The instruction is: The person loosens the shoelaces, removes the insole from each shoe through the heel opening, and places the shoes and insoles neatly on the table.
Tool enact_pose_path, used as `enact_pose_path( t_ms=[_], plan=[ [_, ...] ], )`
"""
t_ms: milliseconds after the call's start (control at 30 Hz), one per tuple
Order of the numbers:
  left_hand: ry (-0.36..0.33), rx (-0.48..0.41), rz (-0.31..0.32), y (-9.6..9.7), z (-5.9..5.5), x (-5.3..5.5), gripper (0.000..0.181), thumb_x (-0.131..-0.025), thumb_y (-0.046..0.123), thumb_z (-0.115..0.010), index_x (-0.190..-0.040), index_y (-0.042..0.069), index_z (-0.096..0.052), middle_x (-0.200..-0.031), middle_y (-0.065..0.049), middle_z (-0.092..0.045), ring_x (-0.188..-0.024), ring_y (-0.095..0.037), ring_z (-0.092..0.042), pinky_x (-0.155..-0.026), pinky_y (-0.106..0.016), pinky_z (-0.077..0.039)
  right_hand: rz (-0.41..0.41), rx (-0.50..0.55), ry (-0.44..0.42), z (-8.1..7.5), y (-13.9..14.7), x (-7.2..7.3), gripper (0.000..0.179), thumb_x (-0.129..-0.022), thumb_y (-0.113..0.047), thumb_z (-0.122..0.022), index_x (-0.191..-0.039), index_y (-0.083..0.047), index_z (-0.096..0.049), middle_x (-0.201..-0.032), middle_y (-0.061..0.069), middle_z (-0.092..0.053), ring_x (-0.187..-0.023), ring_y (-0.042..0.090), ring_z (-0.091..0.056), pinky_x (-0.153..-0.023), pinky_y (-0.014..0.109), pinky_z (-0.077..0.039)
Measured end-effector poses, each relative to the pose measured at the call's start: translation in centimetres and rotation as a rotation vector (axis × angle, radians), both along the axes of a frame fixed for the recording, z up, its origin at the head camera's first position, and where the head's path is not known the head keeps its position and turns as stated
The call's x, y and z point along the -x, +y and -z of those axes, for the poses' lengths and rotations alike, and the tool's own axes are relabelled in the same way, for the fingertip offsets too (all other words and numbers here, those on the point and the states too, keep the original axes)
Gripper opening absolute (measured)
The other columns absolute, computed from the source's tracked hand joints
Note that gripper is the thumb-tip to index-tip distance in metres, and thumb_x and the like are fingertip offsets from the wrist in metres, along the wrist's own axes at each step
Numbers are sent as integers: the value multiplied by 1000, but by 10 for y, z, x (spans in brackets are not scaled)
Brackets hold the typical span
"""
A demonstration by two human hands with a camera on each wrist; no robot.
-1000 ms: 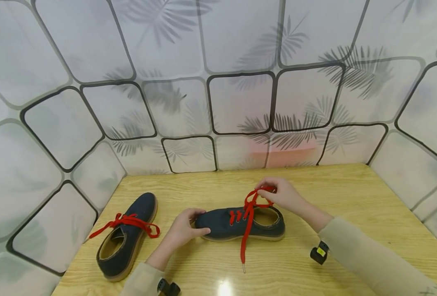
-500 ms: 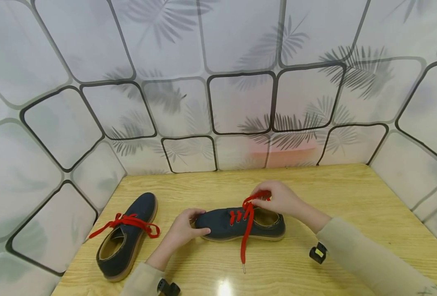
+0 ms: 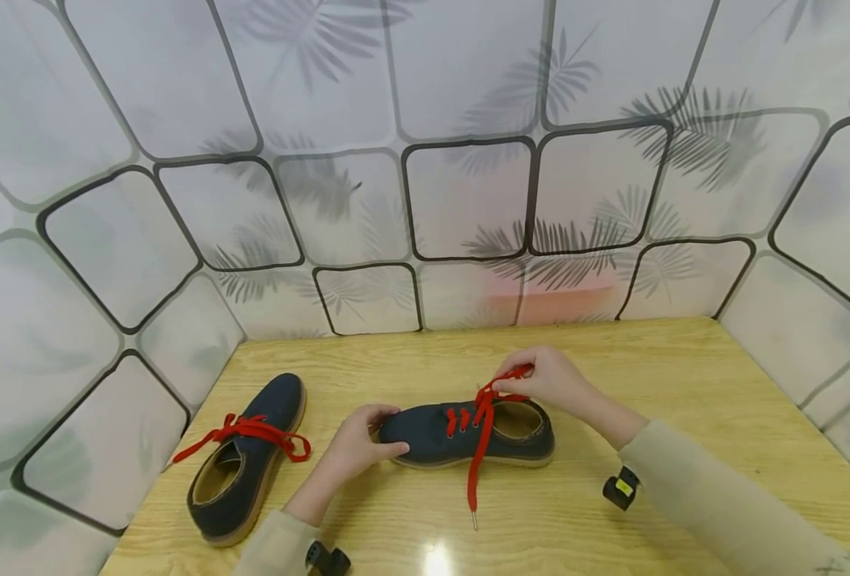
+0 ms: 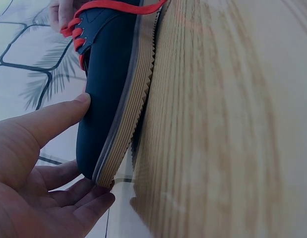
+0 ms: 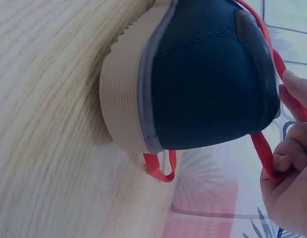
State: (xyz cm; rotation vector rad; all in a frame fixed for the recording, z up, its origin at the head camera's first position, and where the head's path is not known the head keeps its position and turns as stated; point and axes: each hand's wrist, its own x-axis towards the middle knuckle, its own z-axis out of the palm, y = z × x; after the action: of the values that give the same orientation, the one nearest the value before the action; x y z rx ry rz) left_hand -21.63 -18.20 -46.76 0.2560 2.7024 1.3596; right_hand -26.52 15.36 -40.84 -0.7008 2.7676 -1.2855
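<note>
A navy shoe with a pale ridged sole lies on the wooden table, toe to the left. My left hand grips its toe, thumb on the near side. In the left wrist view, the thumb presses the upper while the other fingers curl at the tip of the toe. Above the shoe's opening, my right hand pinches the red shoelace, drawn up from the eyelets. One lace end hangs over the near side onto the table. The right wrist view shows the heel, with lace running to the fingers.
A second navy shoe with a tied red lace stands at the left, its toe toward the back. Patterned fabric walls enclose the wooden table at the back and sides. Both wrists wear small black cameras.
My right hand dipped left and down toward the lacing, then rose back to the right with the lace. The loops at its fingers look smaller and tighter. The left hand has stayed put.
</note>
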Motion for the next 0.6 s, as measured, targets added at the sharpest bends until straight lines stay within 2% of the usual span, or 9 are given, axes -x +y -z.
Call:
enact_pose_path(
  t_ms=[100, 300, 400, 600],
  plan=[
    [6, -2, 0, 0, -2, 0, 57, -84, 11, -91, -136, 2, -69, -139, -20, -66, -131, -44, -64, -111, -56, -54, -4, 21, 19, -1, 3, 0, 6, -94, -18, -83, -94, -12, -83, -93, 4, -80, -73, 9, -67, -64, 25, -55],
    [0, 1, -4, 1, -1, 0, 57, -85, 11, -91, -136, 2, -69, -139, -19, -66, -131, -44, -63, -112, -56, -54, 14, 66, 105, 2, 8, 2, 5, -96, -12, -79, -95, -7, -79, -96, 6, -77, -86, 10, -68, -76, 28, -58],
    [-3, 0, -2, 1, -1, -1, 57, -85, 11, -91, -137, 2, -69, -139, -19, -67, -132, -44, -63, -112, -56, -54, 61, 116, 116, 2, 11, 2, 6, -97, -10, -78, -97, -5, -77, -97, 9, -77, -88, 10, -68, -77, 28, -56],
    [-2, -1, 0, 1, -1, -1, 57, -85, 11, -91, -137, 2, -68, -139, -19, -66, -131, -45, -63, -111, -57, -54, 180, 206, 176, 1, 15, 3, 4, -97, -6, -75, -99, -2, -74, -97, 14, -73, -82, 2, -61, -71, 22, -53]
  ],
)
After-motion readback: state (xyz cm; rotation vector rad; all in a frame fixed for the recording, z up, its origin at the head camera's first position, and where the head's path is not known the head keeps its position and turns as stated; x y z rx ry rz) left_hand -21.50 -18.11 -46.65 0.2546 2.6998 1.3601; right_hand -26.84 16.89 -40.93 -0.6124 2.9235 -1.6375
